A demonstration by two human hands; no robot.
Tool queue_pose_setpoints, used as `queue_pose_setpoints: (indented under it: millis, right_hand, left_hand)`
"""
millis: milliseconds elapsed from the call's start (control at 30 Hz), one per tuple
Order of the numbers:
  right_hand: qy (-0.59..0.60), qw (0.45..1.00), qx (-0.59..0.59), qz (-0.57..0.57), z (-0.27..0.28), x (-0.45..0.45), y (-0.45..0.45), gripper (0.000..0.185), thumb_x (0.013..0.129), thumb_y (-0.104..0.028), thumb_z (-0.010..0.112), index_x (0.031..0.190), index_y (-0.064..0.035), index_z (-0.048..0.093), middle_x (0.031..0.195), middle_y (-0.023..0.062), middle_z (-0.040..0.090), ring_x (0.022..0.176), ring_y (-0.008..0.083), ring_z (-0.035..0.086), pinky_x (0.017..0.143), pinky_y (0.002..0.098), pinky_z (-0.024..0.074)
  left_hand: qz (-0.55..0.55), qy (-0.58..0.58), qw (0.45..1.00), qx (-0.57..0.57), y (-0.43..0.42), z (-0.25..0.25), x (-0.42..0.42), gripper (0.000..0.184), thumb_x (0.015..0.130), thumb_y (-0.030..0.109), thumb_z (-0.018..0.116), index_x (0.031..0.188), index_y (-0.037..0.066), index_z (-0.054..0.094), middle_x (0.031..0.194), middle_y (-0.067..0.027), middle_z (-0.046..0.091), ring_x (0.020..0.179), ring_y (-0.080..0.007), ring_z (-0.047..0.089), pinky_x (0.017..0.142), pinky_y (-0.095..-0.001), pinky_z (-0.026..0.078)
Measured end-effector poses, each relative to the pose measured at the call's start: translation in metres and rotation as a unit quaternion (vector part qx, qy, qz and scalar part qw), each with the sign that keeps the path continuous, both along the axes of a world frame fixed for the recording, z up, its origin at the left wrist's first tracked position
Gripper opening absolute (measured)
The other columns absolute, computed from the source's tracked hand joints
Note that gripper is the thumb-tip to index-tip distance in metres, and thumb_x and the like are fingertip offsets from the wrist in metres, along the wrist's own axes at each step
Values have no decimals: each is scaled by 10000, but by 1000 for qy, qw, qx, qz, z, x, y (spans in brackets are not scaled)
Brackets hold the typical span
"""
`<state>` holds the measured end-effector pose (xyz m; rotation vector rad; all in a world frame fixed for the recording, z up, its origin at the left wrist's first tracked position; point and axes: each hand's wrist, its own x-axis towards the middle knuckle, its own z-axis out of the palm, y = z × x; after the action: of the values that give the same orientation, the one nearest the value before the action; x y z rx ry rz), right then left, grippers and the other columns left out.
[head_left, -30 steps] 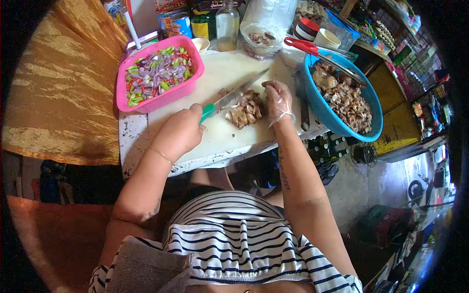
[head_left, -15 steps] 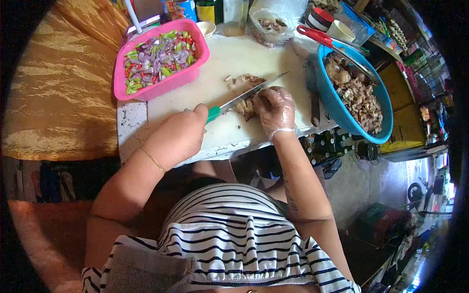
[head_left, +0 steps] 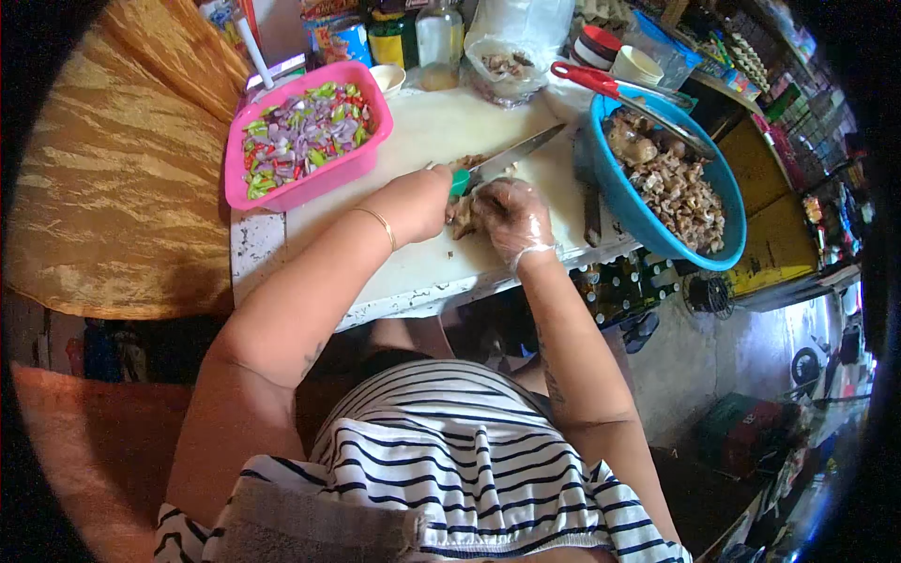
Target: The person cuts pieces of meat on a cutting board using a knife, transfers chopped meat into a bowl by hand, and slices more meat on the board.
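My left hand [head_left: 418, 202] is wrapped round the green handle of a knife [head_left: 521, 150], whose blade points up and to the right over the white board [head_left: 408, 141]. In a clear plastic glove, my right hand [head_left: 514, 218] has its fingers curled down on the chopped meat [head_left: 464, 223], just below the blade. The fingers partly hide the meat. More bits of meat lie behind the knife. To the left is a pink tub [head_left: 382, 131] of sliced onions and green and red peppers. At the right, a blue basin [head_left: 601, 174] holds chopped meat and red-handled tongs [head_left: 587, 79].
Behind the board stand a bag of meat [head_left: 507, 70], a glass bottle [head_left: 439, 38], a small bowl [head_left: 388, 79], cans and stacked cups [head_left: 636, 66]. A dark-bladed tool [head_left: 592, 214] lies between board and basin. A gold cloth [head_left: 122, 178] hangs at the left.
My left hand has moved right and up with the knife, bringing the handle close to my right hand. My right hand has closed in on the meat, moving left. The view has shifted slightly.
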<state>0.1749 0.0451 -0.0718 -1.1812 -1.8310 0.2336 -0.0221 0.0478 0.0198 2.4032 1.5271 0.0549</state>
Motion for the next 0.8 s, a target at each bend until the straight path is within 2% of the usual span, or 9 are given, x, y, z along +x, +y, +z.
queue_pose_setpoints:
  millis: [100, 267, 367, 433, 500, 600, 700, 800]
  right_hand:
    - [47, 999, -21, -1, 6, 6, -10, 228, 740, -106, 771, 961, -74, 722, 975, 167, 706, 950, 411, 643, 878, 474, 520]
    - [55, 995, -71, -30, 11, 3, -14, 247, 790, -187, 770, 1018, -112, 708, 1087, 193, 606, 1014, 434, 586, 901, 484, 493]
    - [43, 996, -77, -17, 9, 0, -10, 236, 801, -207, 762, 1012, -115, 710, 1080, 195, 608, 995, 436, 583, 898, 487, 490]
    - [41, 998, -43, -14, 11, -4, -10, 214, 786, -161, 776, 979, -96, 712, 1005, 184, 622, 952, 413, 599, 851, 475, 502]
    - [26, 999, -20, -5, 15, -5, -10, 189, 783, -81, 783, 954, -51, 709, 949, 167, 633, 884, 366, 623, 772, 444, 517]
    - [-20, 999, -38, -11, 16, -2, -6, 160, 778, -75, 769, 921, -49, 703, 906, 167, 645, 877, 369, 617, 772, 443, 511]
    - [4, 1000, 10, -9, 7, -5, -3, 122, 777, -73, 758, 879, -46, 697, 869, 158, 650, 857, 371, 615, 772, 438, 507]
    - [12, 1000, -20, -14, 11, 1, -8, 121, 768, -76, 764, 870, -43, 708, 913, 159, 673, 851, 376, 632, 795, 432, 515]
  left_hand:
    - [4, -38, 999, 20, -3, 4, -10, 310, 883, 97, 661, 1120, -43, 518, 928, -306, 673, 908, -491, 664, 807, -534, 531]
    - [44, -10, 999, 2, -74, 46, -40, 307, 894, 125, 673, 1090, -25, 490, 933, -310, 662, 925, -499, 649, 808, -555, 509]
    - [48, 35, 998, -18, -93, 58, -55, 308, 896, 119, 669, 1086, -25, 473, 913, -315, 656, 909, -507, 643, 799, -563, 504]
    - [55, 74, 995, -47, -97, 61, -59, 308, 897, 110, 663, 1087, -31, 466, 900, -317, 653, 893, -511, 642, 791, -566, 504]
    - [50, 63, 995, -60, -92, 55, -55, 291, 897, 95, 651, 1080, -42, 470, 899, -319, 654, 896, -509, 644, 794, -568, 504]
    - [43, 53, 996, -64, -70, 30, -43, 283, 893, 76, 636, 1082, -63, 478, 898, -323, 656, 903, -502, 650, 801, -559, 510]
    - [26, 21, 998, -49, -37, 13, -21, 286, 886, 64, 625, 1090, -79, 485, 895, -329, 657, 912, -496, 656, 812, -544, 518]
    - [2, 8, 1000, -13, -11, 4, 0, 301, 879, 70, 633, 1099, -76, 489, 902, -329, 660, 918, -490, 659, 819, -533, 525]
